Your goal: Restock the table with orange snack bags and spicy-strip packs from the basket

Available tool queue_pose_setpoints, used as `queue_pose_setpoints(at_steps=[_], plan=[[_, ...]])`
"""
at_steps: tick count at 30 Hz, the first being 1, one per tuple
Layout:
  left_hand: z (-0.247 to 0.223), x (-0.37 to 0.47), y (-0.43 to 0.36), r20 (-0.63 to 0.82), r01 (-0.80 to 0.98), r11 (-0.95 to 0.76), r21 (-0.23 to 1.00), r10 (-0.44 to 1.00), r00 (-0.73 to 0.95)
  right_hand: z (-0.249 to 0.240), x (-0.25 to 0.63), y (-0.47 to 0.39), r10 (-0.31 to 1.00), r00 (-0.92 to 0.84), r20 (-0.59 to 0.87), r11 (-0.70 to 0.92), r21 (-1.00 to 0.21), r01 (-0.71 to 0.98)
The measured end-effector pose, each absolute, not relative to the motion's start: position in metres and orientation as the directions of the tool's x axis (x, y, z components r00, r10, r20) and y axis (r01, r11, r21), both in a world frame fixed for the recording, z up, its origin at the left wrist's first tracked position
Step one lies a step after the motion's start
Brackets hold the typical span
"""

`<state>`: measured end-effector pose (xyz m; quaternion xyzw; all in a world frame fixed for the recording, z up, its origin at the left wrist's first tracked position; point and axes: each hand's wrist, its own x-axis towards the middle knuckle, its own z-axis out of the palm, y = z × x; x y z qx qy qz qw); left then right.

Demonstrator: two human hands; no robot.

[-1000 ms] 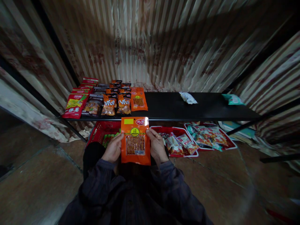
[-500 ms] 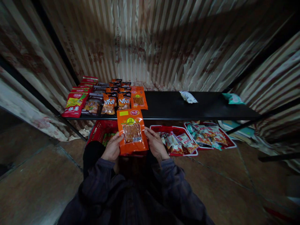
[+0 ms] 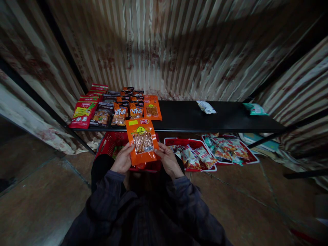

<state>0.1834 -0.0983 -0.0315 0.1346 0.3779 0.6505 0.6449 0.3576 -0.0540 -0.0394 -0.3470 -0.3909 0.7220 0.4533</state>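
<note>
An orange snack packet (image 3: 142, 141) with a clear window is held upright in front of the shelf edge. My left hand (image 3: 123, 159) grips its lower left side, and my right hand (image 3: 167, 160) pinches its lower right edge. Behind it, another orange packet (image 3: 152, 108) lies on the black shelf (image 3: 176, 116). To the left of that one are rows of orange-and-black claw snack bags (image 3: 120, 113), dark brown bags (image 3: 101, 114) and red bags (image 3: 83, 112). Below my hands, partly hidden, is a red basket (image 3: 109, 143).
A white packet (image 3: 206, 107) and a green packet (image 3: 256, 109) lie on the shelf's right half. Two red baskets of snack bags (image 3: 189, 157) (image 3: 230, 148) stand on the floor at the right. Black shelf posts (image 3: 61, 44) rise at the sides, with a striped curtain behind.
The held orange packet has shifted slightly left and tilted a little. My right hand has moved its fingers further onto the packet's front. Everything on the shelf stays as it was.
</note>
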Motion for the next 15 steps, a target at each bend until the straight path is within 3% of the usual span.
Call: queue_pose_setpoints(at_steps=[6,9,12,15], plan=[[-0.035,0.186,-0.099,-0.326,-0.769,0.117,0.628,0.937,-0.123,-0.051,0.358,-0.052,0.955,-0.280,-0.100,-0.178,-0.946,-0.270],[-0.036,0.189,-0.099,-0.355,-0.777,0.112,0.620,0.923,-0.150,-0.055,0.360,-0.051,0.989,-0.121,0.087,0.089,-0.996,0.014],[-0.034,0.193,-0.100,-0.375,-0.773,0.087,0.628,0.904,-0.203,-0.054,0.360,-0.053,0.930,-0.095,0.355,0.364,-0.856,0.367],[-0.030,0.200,-0.102,-0.337,-0.752,0.059,0.656,0.915,-0.222,-0.051,0.358,-0.058,0.854,-0.217,0.472,0.515,-0.714,0.474]])
